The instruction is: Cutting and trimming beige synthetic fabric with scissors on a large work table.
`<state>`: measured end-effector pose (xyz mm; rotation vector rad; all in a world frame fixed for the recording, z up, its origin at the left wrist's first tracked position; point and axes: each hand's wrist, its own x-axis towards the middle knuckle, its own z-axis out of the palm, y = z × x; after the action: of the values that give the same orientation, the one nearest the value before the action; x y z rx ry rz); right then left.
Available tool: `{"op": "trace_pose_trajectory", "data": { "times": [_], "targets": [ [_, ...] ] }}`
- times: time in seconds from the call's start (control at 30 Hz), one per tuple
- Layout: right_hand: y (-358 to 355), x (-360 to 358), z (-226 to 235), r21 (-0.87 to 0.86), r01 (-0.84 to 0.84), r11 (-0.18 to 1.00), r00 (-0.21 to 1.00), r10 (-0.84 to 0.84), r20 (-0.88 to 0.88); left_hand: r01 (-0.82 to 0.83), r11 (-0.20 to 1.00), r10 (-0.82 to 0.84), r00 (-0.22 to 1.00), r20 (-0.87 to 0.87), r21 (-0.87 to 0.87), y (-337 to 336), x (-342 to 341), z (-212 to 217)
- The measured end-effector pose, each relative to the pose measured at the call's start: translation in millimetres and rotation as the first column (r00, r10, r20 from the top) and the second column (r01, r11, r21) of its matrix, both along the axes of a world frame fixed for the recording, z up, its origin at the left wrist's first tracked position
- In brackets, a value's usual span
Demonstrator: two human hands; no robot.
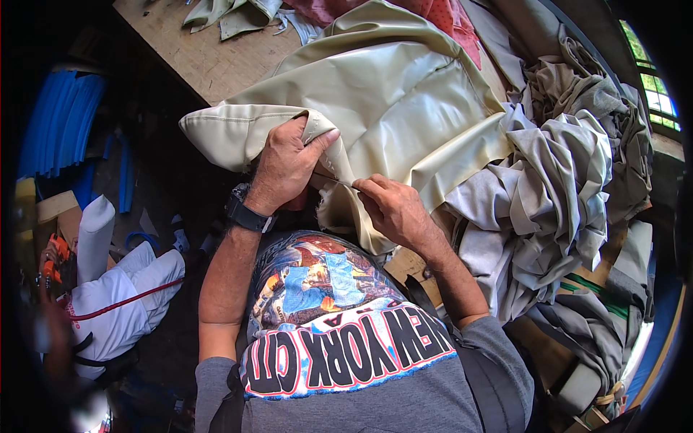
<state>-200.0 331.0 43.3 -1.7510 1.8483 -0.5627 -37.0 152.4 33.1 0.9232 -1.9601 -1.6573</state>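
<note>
A large cream vinyl cover [404,108] with stitched seams spreads over the table edge and down in front of me. My left hand [287,160] is closed on a folded, seamed edge of it, the thumb pressed on top and most fingers hidden behind the fold. Just right of that fold, my right hand [395,209] is pinched shut at the vinyl's raw edge. A thin dark line runs from its fingertips toward my left hand; whether it is a thread or a slim tool I cannot tell. Frayed backing shows along the lower edge.
The wooden table [177,47] bears fabric scraps [234,14] and red cloth [447,25]. Heaped grey-beige material [534,195] crowds the right side. To the left are blue strips [61,123] and a white bundle [126,303] with a red cord.
</note>
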Motion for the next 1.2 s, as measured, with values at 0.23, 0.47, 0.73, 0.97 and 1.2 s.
{"op": "trace_pose_trajectory", "data": {
  "times": [0.23,0.47,0.73,0.97,1.2],
  "targets": [
    [41.3,-18.0,19.0,0.064,0.07,0.996,0.994,-0.064,-0.094,-0.068,0.998,0.069,0.994,-0.081,0.017,-14.0,-3.9,-11.9],
    [71.0,1.8,-0.2,0.306,0.497,0.812,0.559,-0.57,0.602,-0.067,0.987,0.087,0.987,-0.138,0.143,-19.2,13.6,-78.1],
    [77.5,55.1,-19.3,0.29,0.739,0.608,0.281,-0.67,0.687,0.126,0.888,-0.181,0.98,0.084,0.442,36.0,83.3,-83.6],
    [89.8,73.2,-41.6,0.377,0.757,0.533,0.141,-0.698,0.702,0.33,0.867,-0.411,0.897,0.161,0.374,29.0,56.8,-90.0],
    [122.3,80.3,-54.9,0.396,0.833,0.386,0.15,-0.847,0.51,0.401,0.818,-0.496,0.855,0.152,0.412,46.0,99.5,-114.1]
  ]
}}
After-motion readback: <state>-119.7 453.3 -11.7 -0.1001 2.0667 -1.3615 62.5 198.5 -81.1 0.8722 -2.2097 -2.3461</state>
